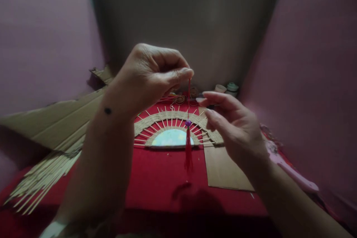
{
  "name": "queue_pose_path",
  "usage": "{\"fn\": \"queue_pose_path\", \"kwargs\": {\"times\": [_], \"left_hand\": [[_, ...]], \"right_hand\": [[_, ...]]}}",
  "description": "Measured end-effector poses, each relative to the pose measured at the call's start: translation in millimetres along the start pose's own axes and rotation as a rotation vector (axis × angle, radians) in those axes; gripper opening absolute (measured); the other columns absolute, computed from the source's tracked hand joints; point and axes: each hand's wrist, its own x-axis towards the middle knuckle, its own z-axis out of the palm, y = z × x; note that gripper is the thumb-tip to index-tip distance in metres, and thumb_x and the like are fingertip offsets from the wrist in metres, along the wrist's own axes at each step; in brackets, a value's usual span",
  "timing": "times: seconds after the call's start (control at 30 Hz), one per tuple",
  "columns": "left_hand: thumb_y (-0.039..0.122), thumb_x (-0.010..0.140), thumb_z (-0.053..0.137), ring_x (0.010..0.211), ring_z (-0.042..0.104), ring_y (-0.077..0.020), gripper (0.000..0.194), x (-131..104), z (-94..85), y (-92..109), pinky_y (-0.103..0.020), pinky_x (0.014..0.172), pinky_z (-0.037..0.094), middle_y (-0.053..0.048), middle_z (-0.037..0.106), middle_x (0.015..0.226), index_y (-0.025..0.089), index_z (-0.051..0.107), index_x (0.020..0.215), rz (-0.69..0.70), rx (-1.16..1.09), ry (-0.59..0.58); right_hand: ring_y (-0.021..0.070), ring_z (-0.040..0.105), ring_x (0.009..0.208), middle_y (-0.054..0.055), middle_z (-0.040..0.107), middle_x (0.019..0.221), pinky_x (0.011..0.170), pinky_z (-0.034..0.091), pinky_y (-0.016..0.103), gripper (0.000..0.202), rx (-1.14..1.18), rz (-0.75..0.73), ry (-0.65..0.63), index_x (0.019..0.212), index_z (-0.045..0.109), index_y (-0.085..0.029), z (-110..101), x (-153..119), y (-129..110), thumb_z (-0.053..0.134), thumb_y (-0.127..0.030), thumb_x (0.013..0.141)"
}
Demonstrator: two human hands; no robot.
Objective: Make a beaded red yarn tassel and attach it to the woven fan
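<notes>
The left hand (150, 76) is raised, its thumb and forefinger pinched on the cord of a red tassel (189, 148), which hangs straight down with a purple bead (188, 123) partway along. At three o'clock from the cord, the right hand (231, 126) is loose, fingers extended toward it, holding nothing. Below both, on the red tabletop (156, 178), lies a half-round woven piece (173, 126) of spokes. A cardboard sheet (223, 171) lies at its four o'clock; a bundle of thin sticks (44, 174) at eight o'clock.

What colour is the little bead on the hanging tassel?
Purple, on the red tassel pinched by the left hand; head view.
</notes>
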Motion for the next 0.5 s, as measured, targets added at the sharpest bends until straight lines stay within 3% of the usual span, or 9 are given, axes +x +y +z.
{"fn": "queue_pose_path", "kwargs": {"times": [0.07,0.17,0.3,0.5], "left_hand": [[0.006,0.077,0.068,0.036,0.037,0.0019,0.012,-0.6,3.6,0.9,-0.009,0.038,0.025,0.009,0.045,0.042,0.009,0.071,0.066,-0.027,0.008,-0.039],[0.011,0.079,0.067,0.039,0.037,0.0007,0.011,-0.8,5.6,-1.1,-0.011,0.040,0.027,0.008,0.047,0.046,0.011,0.072,0.068,-0.030,0.086,-0.091],[0.014,0.079,0.068,0.041,0.035,-0.0017,0.010,0.3,2.2,-7.9,-0.015,0.040,0.026,0.006,0.046,0.047,0.012,0.072,0.071,-0.057,0.142,-0.100],[0.013,0.078,0.068,0.039,0.033,-0.0015,0.012,2.7,-2.6,-13.2,-0.016,0.039,0.022,0.006,0.041,0.043,0.010,0.069,0.067,-0.232,0.058,-0.098]], "right_hand": [[0.0061,0.051,0.055,0.001,0.068,0.089,0.050,0.044,0.021,0.026,0.102,0.109,-0.124,0.104,0.066,-0.018,6.8,8.5,-0.8,0.070,-0.019,0.079],[0.0053,0.047,0.045,-0.002,0.064,0.067,0.041,0.037,0.019,0.013,0.242,0.238,-0.238,0.088,0.067,-0.017,10.9,15.1,3.6,0.071,-0.027,0.080],[0.0037,0.041,0.038,-0.005,0.057,0.054,0.035,0.027,0.017,0.013,0.409,0.364,-0.185,0.078,0.066,-0.016,9.9,14.0,8.5,0.071,-0.028,0.079],[0.0025,0.034,0.036,-0.006,0.051,0.050,0.033,0.019,0.017,0.011,0.521,0.504,-0.180,0.078,0.068,-0.015,0.5,14.3,8.5,0.072,-0.025,0.074]]}}
